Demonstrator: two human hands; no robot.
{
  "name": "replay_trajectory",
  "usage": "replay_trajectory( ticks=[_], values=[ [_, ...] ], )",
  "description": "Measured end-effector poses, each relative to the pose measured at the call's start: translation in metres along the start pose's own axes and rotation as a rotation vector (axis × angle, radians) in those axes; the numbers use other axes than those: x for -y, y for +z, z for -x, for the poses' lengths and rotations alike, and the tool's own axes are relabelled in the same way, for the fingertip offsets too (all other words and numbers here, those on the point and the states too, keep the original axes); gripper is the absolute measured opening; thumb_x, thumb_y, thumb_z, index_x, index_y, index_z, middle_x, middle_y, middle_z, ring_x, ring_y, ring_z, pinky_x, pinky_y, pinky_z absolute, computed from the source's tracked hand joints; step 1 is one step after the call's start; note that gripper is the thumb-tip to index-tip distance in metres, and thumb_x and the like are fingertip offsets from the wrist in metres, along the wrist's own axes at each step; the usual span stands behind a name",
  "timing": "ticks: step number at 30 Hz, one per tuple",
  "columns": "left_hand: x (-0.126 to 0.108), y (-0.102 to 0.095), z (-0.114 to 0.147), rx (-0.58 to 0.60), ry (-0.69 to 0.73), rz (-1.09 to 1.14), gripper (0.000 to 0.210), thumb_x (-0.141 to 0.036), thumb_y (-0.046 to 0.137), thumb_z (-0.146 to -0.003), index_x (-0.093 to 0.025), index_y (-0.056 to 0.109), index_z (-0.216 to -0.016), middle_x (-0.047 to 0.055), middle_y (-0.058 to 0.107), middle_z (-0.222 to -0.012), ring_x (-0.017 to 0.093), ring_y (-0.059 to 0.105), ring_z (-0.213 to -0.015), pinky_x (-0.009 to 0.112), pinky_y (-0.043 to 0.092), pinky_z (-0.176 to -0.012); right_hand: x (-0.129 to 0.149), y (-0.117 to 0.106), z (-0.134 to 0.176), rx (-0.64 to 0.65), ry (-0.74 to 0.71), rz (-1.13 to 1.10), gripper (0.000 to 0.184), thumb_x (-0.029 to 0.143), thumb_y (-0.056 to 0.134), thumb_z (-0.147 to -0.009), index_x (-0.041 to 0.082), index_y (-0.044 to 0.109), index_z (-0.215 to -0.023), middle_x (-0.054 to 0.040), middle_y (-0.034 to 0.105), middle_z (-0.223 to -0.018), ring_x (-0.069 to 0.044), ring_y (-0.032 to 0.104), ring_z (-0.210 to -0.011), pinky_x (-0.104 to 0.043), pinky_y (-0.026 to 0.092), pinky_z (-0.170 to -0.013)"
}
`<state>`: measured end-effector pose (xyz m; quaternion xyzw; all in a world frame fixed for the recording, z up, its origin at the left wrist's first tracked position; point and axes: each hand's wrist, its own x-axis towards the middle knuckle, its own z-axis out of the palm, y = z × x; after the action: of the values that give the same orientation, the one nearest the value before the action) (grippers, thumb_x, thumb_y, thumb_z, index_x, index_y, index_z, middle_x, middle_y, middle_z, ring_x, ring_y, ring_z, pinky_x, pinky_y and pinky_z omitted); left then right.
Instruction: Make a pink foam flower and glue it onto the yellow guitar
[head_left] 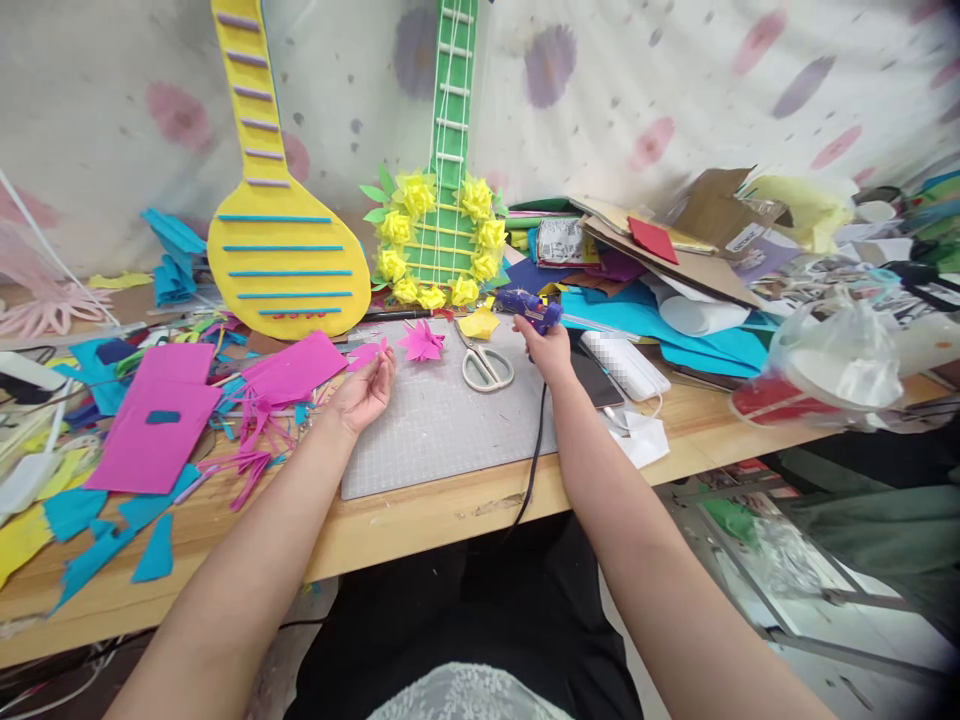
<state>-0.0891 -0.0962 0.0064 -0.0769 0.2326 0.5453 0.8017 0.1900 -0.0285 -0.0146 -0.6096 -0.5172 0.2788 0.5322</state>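
Note:
My left hand (367, 388) is closed in a pinch on a small pink paper piece (367, 353), just above the left part of the grey cutting mat (442, 440). In my right hand (550, 352) is a blue glue gun (534, 308), gripped by its handle, its nozzle toward the left. A black cord (535, 450) runs down from it over the table edge. Between the hands a pink paper flower (422, 342) rests on the mat. Scissors with pale handles (487, 370) lie right of the flower, beside a yellow paper scrap (478, 322).
A yellow paper instrument (289, 265) and a green one (450, 130) ringed with yellow flowers lean at the back. Pink sheets (161, 415) and blue scraps crowd the left. Cardboard (667, 250), a white power bank (626, 365) and a plastic-bagged tub (825, 370) are on the right.

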Motion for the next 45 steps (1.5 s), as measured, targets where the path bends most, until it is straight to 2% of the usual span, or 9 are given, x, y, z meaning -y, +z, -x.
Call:
replay_trajectory(
  ticks=[5, 12, 17, 21, 25, 28, 34, 38, 45],
  values=[
    [-0.004, 0.003, -0.002, -0.025, 0.126, -0.05, 0.023, -0.012, 0.035, -0.094, -0.009, 0.055, -0.104, 0.003, 0.063, -0.068, 0.006, 0.065, -0.06, 0.009, 0.054, -0.057, -0.015, -0.002, -0.015, 0.01, 0.041, 0.272, 0.045, 0.055, 0.061, -0.069, 0.016, 0.068, -0.089, -0.0096, 0.071, -0.09, -0.023, 0.064, -0.089, -0.032, 0.046, -0.08],
    [-0.006, 0.001, -0.009, -0.091, 0.314, -0.193, 0.02, -0.005, 0.04, -0.09, -0.009, 0.059, -0.087, 0.002, 0.064, -0.065, 0.005, 0.064, -0.057, 0.011, 0.054, -0.057, -0.007, 0.004, -0.012, 0.135, 0.086, 0.608, 0.054, 0.062, 0.055, -0.072, 0.017, 0.066, -0.099, -0.0136, 0.069, -0.101, -0.03, 0.062, -0.099, -0.038, 0.046, -0.081],
    [-0.005, 0.006, -0.012, -0.182, 0.437, -0.295, 0.015, -0.007, 0.047, -0.088, -0.011, 0.058, -0.078, 0.0, 0.063, -0.062, 0.006, 0.061, -0.053, 0.015, 0.053, -0.053, -0.004, -0.002, -0.009, 0.115, 0.031, 0.602, 0.063, 0.066, 0.058, -0.067, 0.017, 0.059, -0.106, -0.0128, 0.065, -0.105, -0.028, 0.059, -0.099, -0.036, 0.045, -0.08],
    [-0.005, 0.019, -0.012, -0.242, 0.574, -0.295, 0.016, -0.007, 0.052, -0.085, -0.015, 0.055, -0.072, -0.004, 0.056, -0.056, 0.004, 0.055, -0.047, 0.013, 0.048, -0.051, 0.011, -0.026, -0.001, 0.011, -0.035, 0.696, 0.051, 0.058, 0.068, -0.061, 0.016, 0.055, -0.087, -0.011, 0.063, -0.093, -0.026, 0.057, -0.091, -0.034, 0.043, -0.076],
    [0.001, 0.034, -0.016, -0.239, 0.639, -0.263, 0.014, -0.008, 0.059, -0.081, -0.018, 0.054, -0.072, -0.006, 0.054, -0.056, 0.002, 0.048, -0.044, 0.012, 0.039, -0.043, 0.042, -0.035, 0.015, 0.264, 0.02, 0.659, 0.037, 0.05, 0.068, -0.064, 0.019, 0.05, -0.069, -0.0019, 0.058, -0.068, -0.017, 0.053, -0.065, -0.03, 0.039, -0.063],
    [0.017, 0.043, -0.02, -0.227, 0.629, -0.221, 0.013, -0.011, 0.063, -0.079, -0.018, 0.055, -0.073, -0.007, 0.052, -0.056, 0.001, 0.045, -0.043, 0.012, 0.034, -0.041, 0.064, -0.008, 0.034, 0.397, -0.108, 0.316, 0.03, 0.046, 0.067, -0.067, 0.019, 0.053, -0.071, -0.0008, 0.059, -0.07, -0.014, 0.053, -0.066, -0.028, 0.041, -0.063],
    [0.056, 0.053, -0.026, -0.217, 0.681, -0.137, 0.013, -0.012, 0.062, -0.08, -0.018, 0.053, -0.071, -0.006, 0.051, -0.057, 0.001, 0.045, -0.045, 0.013, 0.034, -0.044, 0.08, 0.079, 0.069, 0.556, -0.03, -0.37, 0.027, 0.036, 0.067, -0.068, 0.019, 0.055, -0.085, -0.0014, 0.063, -0.086, -0.012, 0.059, -0.078, -0.029, 0.048, -0.076],
    [0.062, 0.059, -0.026, -0.218, 0.741, -0.114, 0.014, -0.012, 0.062, -0.08, -0.018, 0.052, -0.072, -0.006, 0.053, -0.06, 0.002, 0.048, -0.047, 0.015, 0.036, -0.048, 0.079, 0.105, 0.074, 0.439, 0.027, -0.457, 0.021, 0.033, 0.065, -0.07, 0.019, 0.053, -0.079, 0.0015, 0.06, -0.075, -0.011, 0.058, -0.071, -0.028, 0.049, -0.074],
    [0.066, 0.062, -0.028, -0.185, 0.782, -0.251, 0.013, -0.023, 0.067, -0.075, -0.02, 0.054, -0.078, -0.004, 0.057, -0.068, 0.005, 0.055, -0.057, 0.018, 0.039, -0.056, 0.085, 0.112, 0.068, 0.35, 0.019, -0.401, 0.011, 0.026, 0.058, -0.078, 0.02, 0.049, -0.078, 0.0026, 0.059, -0.076, -0.008, 0.058, -0.068, -0.022, 0.049, -0.068]
  ],
)
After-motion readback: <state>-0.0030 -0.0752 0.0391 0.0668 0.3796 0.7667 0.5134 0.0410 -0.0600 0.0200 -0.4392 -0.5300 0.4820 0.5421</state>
